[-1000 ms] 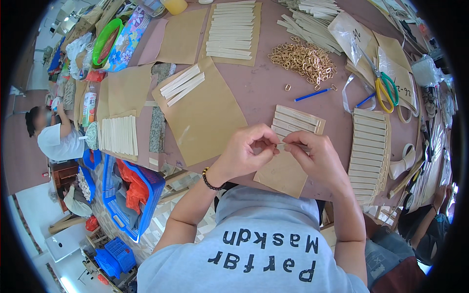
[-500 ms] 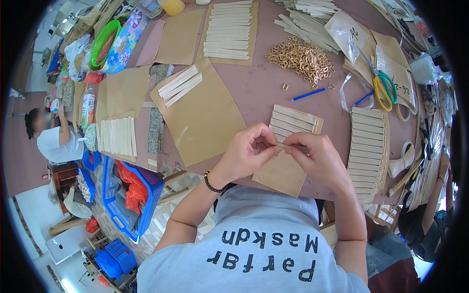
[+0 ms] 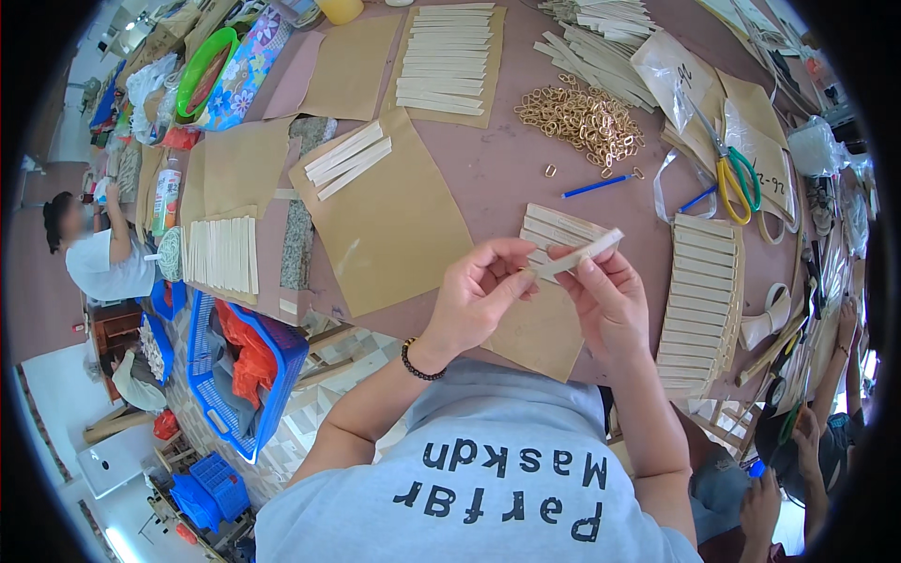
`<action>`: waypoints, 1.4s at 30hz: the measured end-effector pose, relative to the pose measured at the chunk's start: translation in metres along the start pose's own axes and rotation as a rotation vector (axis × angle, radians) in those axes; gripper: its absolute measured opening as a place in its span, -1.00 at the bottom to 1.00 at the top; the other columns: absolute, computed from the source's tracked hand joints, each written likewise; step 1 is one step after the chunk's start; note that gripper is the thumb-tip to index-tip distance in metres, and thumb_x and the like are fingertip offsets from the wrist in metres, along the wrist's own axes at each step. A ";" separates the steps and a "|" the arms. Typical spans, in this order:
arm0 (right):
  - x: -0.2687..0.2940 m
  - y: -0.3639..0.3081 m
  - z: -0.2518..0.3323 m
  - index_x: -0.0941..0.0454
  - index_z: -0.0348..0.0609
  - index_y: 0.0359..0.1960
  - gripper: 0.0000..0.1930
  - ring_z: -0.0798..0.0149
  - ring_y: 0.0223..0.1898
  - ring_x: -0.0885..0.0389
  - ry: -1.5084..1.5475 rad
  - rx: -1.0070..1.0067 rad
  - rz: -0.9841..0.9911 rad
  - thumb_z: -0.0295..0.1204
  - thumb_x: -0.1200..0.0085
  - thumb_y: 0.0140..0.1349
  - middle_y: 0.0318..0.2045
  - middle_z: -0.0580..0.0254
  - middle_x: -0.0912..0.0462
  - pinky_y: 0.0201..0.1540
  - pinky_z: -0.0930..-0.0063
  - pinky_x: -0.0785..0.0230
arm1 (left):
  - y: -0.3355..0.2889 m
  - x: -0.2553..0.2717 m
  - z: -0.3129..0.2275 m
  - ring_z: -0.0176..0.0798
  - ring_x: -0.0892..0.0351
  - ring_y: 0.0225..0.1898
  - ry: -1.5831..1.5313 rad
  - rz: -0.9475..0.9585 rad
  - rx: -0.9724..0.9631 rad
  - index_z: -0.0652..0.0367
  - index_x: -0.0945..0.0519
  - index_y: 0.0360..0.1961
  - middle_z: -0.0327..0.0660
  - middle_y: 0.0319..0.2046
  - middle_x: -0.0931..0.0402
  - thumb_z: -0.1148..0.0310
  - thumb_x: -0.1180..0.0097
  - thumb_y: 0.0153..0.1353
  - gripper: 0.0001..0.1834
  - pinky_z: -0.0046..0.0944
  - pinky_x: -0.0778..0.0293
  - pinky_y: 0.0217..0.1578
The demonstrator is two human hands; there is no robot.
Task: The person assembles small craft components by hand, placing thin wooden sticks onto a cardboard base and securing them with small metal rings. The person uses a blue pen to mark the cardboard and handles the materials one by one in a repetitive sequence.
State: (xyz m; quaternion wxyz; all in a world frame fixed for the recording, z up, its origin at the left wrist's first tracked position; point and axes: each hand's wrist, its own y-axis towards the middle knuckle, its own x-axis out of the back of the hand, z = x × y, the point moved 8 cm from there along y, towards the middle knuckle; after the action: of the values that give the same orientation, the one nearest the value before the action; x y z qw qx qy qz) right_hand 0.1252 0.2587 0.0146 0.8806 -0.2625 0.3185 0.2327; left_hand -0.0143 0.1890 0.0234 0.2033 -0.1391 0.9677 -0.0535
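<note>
A blue plastic basket (image 3: 246, 375) sits low on the left. Above the brown worktop (image 3: 497, 178), the left hand (image 3: 481, 296) and right hand (image 3: 608, 300) meet, fingers of both pinching a pale flat strip (image 3: 580, 255) held over a tan paper sheet (image 3: 542, 328). Yellow-and-green-handled scissors (image 3: 730, 174) lie far right

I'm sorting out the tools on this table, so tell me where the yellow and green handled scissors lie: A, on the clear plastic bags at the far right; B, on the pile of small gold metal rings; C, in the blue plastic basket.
A: the yellow and green handled scissors lie on the clear plastic bags at the far right, apart from the pile of small gold metal rings.
</note>
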 end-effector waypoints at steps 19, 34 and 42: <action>-0.004 0.000 0.002 -0.61 -0.40 -0.24 -0.82 0.41 -0.54 -0.59 -1.107 -0.265 0.120 -0.48 -0.05 0.31 -0.52 0.25 -0.62 -0.47 0.54 -0.41 | -0.057 -0.011 -0.005 0.01 -0.44 0.10 1.314 0.061 -0.501 0.32 -0.58 -0.06 -0.03 0.05 -0.50 0.30 -0.31 0.05 -0.56 0.03 -0.28 0.13; -0.014 0.014 -0.013 -0.61 -0.41 -0.32 -0.77 0.32 -0.63 -0.61 -1.247 -0.317 0.098 -0.41 -0.06 0.29 -0.60 0.10 -0.61 -0.50 0.44 -0.42 | -0.058 -0.012 -0.001 0.03 -0.36 0.23 1.383 0.082 -0.499 0.32 -0.57 -0.02 0.00 0.18 -0.44 0.27 -0.27 0.10 -0.55 0.06 -0.23 0.21; -0.010 0.012 -0.010 -0.58 -0.40 -0.28 -0.80 0.35 -0.62 -0.60 -1.160 -0.289 0.094 -0.43 -0.08 0.27 -0.58 0.13 -0.62 -0.49 0.46 -0.42 | -0.057 -0.013 0.005 0.01 -0.27 0.32 1.468 0.109 -0.441 0.26 -0.54 0.00 -0.06 0.25 -0.39 0.23 -0.20 0.17 -0.57 0.08 -0.09 0.30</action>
State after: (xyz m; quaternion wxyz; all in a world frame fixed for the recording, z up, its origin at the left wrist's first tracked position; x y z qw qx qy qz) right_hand 0.1067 0.2586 0.0111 0.8549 -0.1953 -0.2378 0.4176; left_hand 0.0132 0.1380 0.0325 -0.5212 -0.0573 0.8485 0.0721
